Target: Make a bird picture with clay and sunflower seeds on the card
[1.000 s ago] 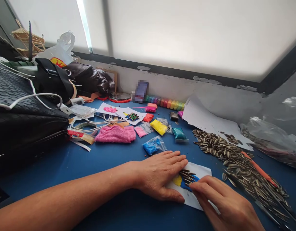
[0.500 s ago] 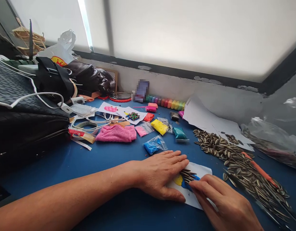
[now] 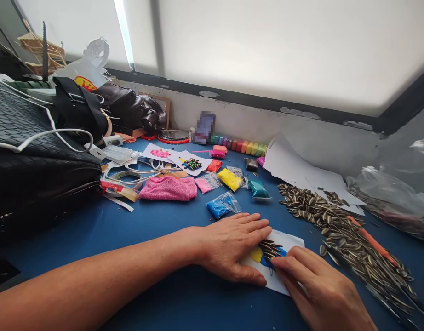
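While light glows through the pale window blind (image 3: 284, 50), a blue table (image 3: 170, 216) spreads out below, and a black woven bag (image 3: 42, 179) bulks large at its left end. Over on the right runs a long heap of striped seeds (image 3: 350, 248), an orange-handled tool (image 3: 372, 241) lying across it. Into the middle now: the left hand (image 3: 236, 248) lies flat, palm down, fingers stretched out and grasping nothing, pressing on a white paper (image 3: 289, 239). Opposite, the right hand (image 3: 318, 280) bends in low over the same sheet, thumb and forefinger brought close together at the seeds; whether a seed sits between them, I cannot tell. Beyond the hands, a pink cloth (image 3: 169, 188) lies crumpled, with a blue packet (image 3: 219, 208) just past the left fingertips and a teal packet (image 3: 259, 189) to its right. Down on the paper, between the hands, a blue patch (image 3: 283, 253) carries a row of slanting seeds (image 3: 271, 249), and beside it, next to the left hand, sits a small yellow patch (image 3: 256, 254).
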Demonstrator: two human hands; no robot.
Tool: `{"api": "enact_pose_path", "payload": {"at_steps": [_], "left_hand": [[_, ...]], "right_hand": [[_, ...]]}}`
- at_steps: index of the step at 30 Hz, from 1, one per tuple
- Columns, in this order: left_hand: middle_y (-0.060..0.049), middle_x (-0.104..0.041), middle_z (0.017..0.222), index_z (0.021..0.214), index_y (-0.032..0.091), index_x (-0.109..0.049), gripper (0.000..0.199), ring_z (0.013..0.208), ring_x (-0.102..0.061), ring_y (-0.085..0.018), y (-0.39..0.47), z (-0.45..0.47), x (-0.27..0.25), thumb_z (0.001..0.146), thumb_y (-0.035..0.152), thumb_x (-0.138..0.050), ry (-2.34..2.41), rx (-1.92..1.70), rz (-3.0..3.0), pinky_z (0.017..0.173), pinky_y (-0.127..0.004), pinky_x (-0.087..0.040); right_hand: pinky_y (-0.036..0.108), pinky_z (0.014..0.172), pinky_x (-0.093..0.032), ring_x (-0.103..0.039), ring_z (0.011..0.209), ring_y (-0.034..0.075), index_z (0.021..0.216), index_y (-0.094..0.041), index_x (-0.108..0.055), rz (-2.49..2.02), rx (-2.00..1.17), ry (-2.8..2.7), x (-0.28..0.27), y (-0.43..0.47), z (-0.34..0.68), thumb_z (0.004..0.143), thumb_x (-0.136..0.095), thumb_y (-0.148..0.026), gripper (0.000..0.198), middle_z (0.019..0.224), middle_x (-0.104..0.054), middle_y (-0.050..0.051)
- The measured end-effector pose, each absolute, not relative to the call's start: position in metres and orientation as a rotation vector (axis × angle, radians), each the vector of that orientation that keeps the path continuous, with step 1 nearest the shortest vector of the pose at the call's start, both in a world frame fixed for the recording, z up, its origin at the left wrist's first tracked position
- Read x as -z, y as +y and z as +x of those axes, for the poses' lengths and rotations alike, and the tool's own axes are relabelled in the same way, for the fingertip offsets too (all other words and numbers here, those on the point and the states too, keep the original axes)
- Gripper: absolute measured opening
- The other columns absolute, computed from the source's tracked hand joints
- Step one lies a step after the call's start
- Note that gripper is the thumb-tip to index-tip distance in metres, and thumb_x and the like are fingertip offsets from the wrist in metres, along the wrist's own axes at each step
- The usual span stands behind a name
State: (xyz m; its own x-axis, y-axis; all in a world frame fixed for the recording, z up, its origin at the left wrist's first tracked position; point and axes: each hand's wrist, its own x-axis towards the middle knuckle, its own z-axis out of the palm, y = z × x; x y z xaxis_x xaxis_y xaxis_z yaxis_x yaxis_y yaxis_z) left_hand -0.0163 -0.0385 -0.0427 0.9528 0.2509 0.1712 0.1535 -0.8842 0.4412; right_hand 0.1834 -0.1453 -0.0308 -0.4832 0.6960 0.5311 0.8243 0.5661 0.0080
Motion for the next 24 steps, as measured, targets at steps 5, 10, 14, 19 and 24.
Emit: {"api": "enact_pose_path", "payload": {"at_steps": [5,10,14,19,24], "left_hand": [[-0.021,-0.027,0.157,0.15,0.004,-0.031,0.088,0.148,-0.02,-0.032,-0.039,-0.016,0.042,0.086,0.056,-0.063,0.29,-0.318,2.658,0.122,-0.042,-0.014],[-0.02,-0.025,0.158,0.15,0.006,-0.032,0.086,0.149,-0.017,-0.033,-0.039,-0.017,0.04,0.087,0.056,-0.062,0.298,-0.288,2.659,0.122,-0.044,-0.014],[-0.02,-0.026,0.157,0.15,0.006,-0.032,0.087,0.148,-0.018,-0.033,-0.039,-0.017,0.04,0.086,0.056,-0.063,0.297,-0.287,2.663,0.122,-0.044,-0.014],[-0.02,-0.025,0.158,0.15,0.006,-0.031,0.087,0.149,-0.017,-0.032,-0.04,-0.017,0.04,0.087,0.056,-0.062,0.304,-0.276,2.661,0.122,-0.044,-0.013],[-0.019,-0.023,0.158,0.151,0.006,-0.03,0.088,0.149,-0.016,-0.031,-0.041,-0.017,0.039,0.087,0.057,-0.061,0.314,-0.25,2.654,0.122,-0.044,-0.013]], "right_hand": [[0.019,0.055,-0.042,-0.056,0.057,0.01,0.084,-0.021,-0.06,-1.212,0.371,-2.322,0.033,-0.144,0.181,0.098,-0.045,-0.016,0.02,0.067,-0.055,-0.001],[0.02,0.054,-0.04,-0.054,0.056,0.01,0.078,-0.021,-0.059,-1.24,0.414,-2.303,0.031,-0.145,0.178,0.099,-0.042,-0.018,0.027,0.065,-0.055,-0.001],[0.021,0.054,-0.039,-0.053,0.056,0.011,0.077,-0.021,-0.06,-1.24,0.441,-2.311,0.032,-0.145,0.179,0.1,-0.041,-0.019,0.03,0.064,-0.055,0.0],[0.021,0.053,-0.04,-0.056,0.057,0.011,0.078,-0.023,-0.061,-1.295,0.445,-2.36,0.032,-0.147,0.182,0.099,-0.041,-0.019,0.029,0.066,-0.056,-0.001],[0.023,0.065,-0.046,-0.063,0.066,0.012,0.092,-0.023,-0.062,-1.3,0.504,-2.28,0.013,-0.15,0.19,0.097,-0.049,-0.022,0.014,0.077,-0.065,0.001]]}}
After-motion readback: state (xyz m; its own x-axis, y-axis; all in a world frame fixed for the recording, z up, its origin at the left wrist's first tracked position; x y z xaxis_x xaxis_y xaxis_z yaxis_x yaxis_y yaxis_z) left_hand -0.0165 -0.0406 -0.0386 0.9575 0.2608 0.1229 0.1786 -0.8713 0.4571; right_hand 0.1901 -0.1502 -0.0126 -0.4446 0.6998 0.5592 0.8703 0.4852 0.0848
